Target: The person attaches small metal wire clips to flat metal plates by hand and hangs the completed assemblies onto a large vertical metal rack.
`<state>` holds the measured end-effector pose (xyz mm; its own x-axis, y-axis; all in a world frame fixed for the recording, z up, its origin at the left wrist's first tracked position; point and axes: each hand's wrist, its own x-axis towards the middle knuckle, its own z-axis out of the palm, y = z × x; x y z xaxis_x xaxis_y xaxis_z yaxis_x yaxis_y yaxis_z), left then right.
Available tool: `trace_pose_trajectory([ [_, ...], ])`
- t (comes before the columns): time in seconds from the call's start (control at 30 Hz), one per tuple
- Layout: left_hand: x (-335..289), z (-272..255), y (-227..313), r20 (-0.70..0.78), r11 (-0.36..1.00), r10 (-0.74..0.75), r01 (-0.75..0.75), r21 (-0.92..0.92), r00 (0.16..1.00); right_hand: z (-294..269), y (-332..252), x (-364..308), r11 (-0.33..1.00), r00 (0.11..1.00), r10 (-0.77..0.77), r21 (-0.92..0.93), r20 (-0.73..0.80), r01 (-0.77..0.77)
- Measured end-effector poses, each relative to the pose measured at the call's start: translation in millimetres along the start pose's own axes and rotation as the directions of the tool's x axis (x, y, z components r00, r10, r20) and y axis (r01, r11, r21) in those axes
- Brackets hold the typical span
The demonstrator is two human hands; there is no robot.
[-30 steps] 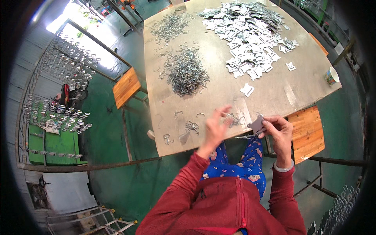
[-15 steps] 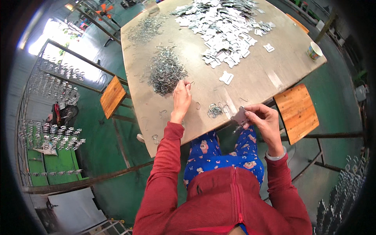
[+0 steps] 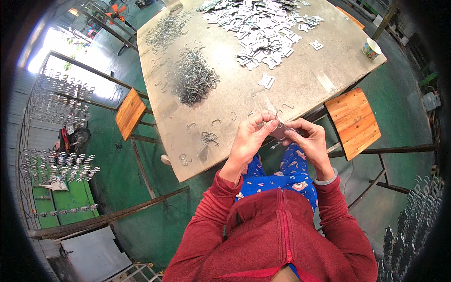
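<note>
Over the table's near edge my two hands meet at a flat grey metal plate [image 3: 278, 133]. My right hand [image 3: 307, 142] pinches the plate between thumb and fingers. At its upper corner, my left hand [image 3: 252, 136] is closed on a thin bent wire hook [image 3: 278, 114], whose curved end sticks up above the fingertips. The fingers hide whether the hook passes through the plate. Other wire hooks form a dense heap [image 3: 195, 77] farther left. Nearer me lies a small cluster of hooks [image 3: 209, 138]. One loose plate [image 3: 267, 81] rests beyond my hands.
A large heap of metal plates [image 3: 258, 30] covers the table's far part. A paper cup [image 3: 371, 49] stands near the right corner. Wooden stools stand at the left [image 3: 130, 114] and right [image 3: 353, 123] of the table. Racks of hanging metal parts [image 3: 61, 164] are at far left.
My left hand has moved from beside the hook heap, right and nearer, bringing a wire hook to the plate. My right hand still holds the plate, slightly shifted left.
</note>
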<state>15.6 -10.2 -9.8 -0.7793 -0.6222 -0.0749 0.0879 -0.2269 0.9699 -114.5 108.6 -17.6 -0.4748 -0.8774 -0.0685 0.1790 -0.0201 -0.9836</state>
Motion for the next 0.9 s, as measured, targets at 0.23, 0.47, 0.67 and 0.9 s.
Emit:
trace_pose_trajectory([
  [0.23,5,1,-6,0.002,0.99,-0.055,0.055,-0.133,0.998,1,-3,0,0.998,0.997,-0.062,-0.034,-0.035,0.06],
  [0.47,-9,18,-5,-0.091,0.993,0.079,-0.087,-0.083,0.993,-12,-11,12,0.849,0.908,-0.38,-0.324,0.174,0.418],
  [0.67,-16,25,1,-0.143,0.975,0.184,-0.163,0.151,0.972,-24,14,98,0.783,0.941,-0.326,-0.531,0.092,0.323],
  [0.9,-25,28,-12,-0.106,0.953,0.251,-0.227,0.201,0.962,-19,75,175,0.134,0.826,-0.381,-0.859,0.416,0.494],
])
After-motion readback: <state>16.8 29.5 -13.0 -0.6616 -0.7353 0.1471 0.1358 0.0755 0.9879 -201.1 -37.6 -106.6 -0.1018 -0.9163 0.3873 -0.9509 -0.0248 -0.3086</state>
